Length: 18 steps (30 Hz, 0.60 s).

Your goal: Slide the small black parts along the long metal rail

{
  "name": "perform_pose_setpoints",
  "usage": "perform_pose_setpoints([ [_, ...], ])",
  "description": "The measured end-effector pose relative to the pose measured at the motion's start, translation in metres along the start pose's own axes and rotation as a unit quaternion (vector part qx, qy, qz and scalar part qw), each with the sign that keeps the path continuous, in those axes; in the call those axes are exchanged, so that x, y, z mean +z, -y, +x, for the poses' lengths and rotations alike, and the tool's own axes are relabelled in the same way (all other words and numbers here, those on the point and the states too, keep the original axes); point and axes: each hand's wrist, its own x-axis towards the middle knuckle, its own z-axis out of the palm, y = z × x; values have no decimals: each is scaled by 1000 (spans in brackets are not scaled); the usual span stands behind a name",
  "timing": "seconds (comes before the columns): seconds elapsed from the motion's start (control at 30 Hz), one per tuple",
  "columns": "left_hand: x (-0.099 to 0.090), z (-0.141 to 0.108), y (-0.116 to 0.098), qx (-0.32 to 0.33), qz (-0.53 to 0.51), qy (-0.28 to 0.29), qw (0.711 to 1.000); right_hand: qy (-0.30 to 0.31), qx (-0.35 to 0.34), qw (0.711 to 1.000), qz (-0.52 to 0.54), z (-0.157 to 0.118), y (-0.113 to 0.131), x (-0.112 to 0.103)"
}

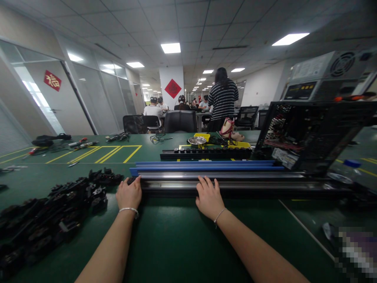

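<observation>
Long rail (pixel 171 185), dark with bright metal strips along its length, lies crosswise on the green surface (pixel 173 247), straight in front of the person. The left hand (pixel 129 193) is at its left end, fingers bent over a small black part (pixel 130 181) – whether they grip it I cannot tell. The right hand (pixel 209 198) rests palm down near the rail's middle, its fingers loosely parted and laid over the near side rather than closed around it. Just behind the rail runs a blue bar (pixel 206 166), and beyond that a black strip (pixel 206 155) bearing a row of small parts. A heap of black parts (pixel 50 216) spreads to the left; an opened computer case (pixel 309 137) stands at the right. Farther back are a round metal dish (pixel 197 140), a black chair (pixel 180 121) and – standing – a person in a striped top (pixel 223 98)
</observation>
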Motion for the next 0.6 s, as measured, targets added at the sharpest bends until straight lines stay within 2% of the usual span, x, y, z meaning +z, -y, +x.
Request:
perform_pose_setpoints([
  [0.27, -4, 5, 4, -25, -18, 39, 999, -5, -5, 1000, -2, 0, 0, 0],
  [0.6, -4, 14, 20, -40, -30, 22, 999, -1, -5, 1000, -5, 0, 1, 2],
])
